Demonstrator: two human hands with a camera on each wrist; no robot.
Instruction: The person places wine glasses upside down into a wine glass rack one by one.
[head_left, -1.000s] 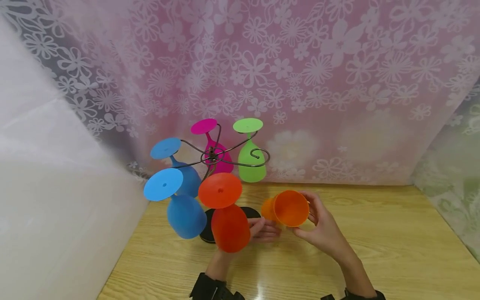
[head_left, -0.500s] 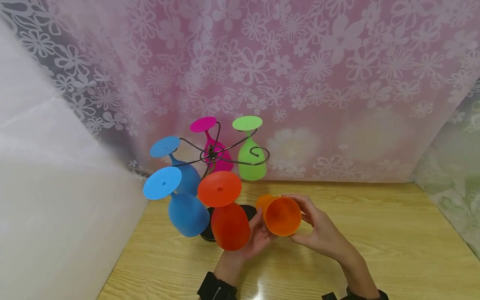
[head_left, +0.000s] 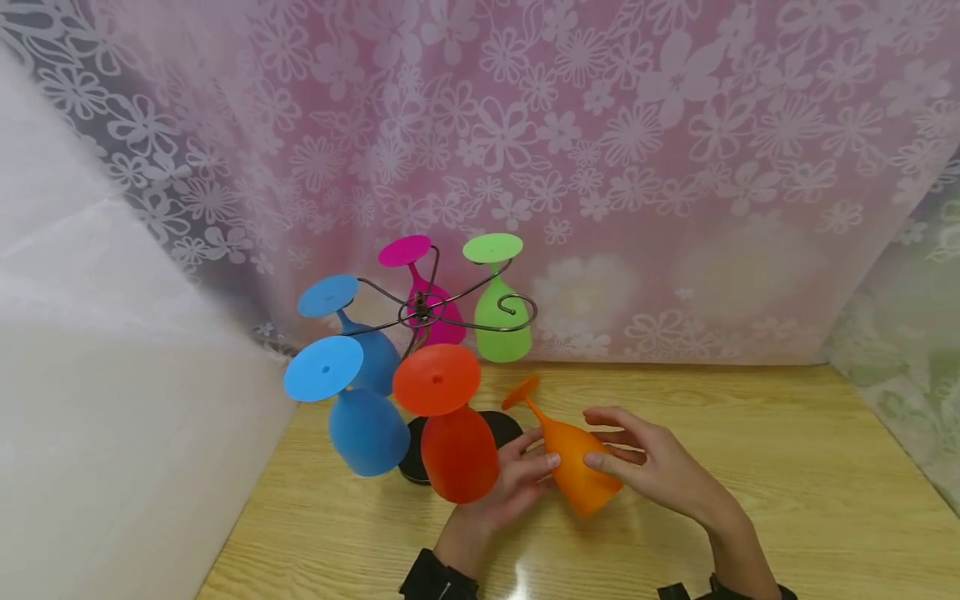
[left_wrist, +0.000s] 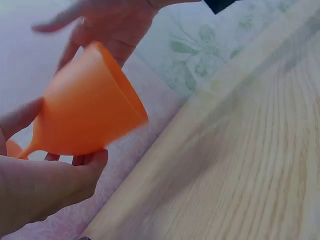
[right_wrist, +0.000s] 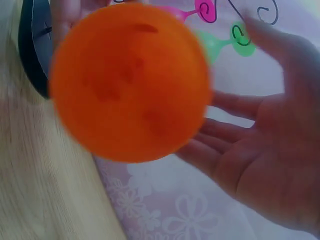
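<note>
An orange plastic wine glass [head_left: 581, 467] is tilted above the table, its foot toward the rack and its mouth toward the front right. My left hand [head_left: 510, 487] grips the lower bowl between thumb and fingers, which the left wrist view shows around the glass [left_wrist: 85, 110]. Beside the rim is my right hand [head_left: 663, 471], fingers extended and thumb apart, overlapping the bowl in the head view. From the right wrist, the glass's round mouth [right_wrist: 130, 85] hides that hand's fingertips.
A metal rack [head_left: 422, 310] on a black base [head_left: 504, 427] stands left, with upside-down glasses hanging: two blue, one red [head_left: 459, 454], one pink [head_left: 437, 321], one green [head_left: 504, 329]. A curled rack arm [head_left: 525, 298] points right. A flowered curtain [head_left: 600, 167] hangs behind the wooden table [head_left: 787, 467].
The orange glass has moved toward the left hand and turned from mouth facing the head camera to side-on. My left hand has taken hold of its bowl; the right hand's fingers have loosened.
</note>
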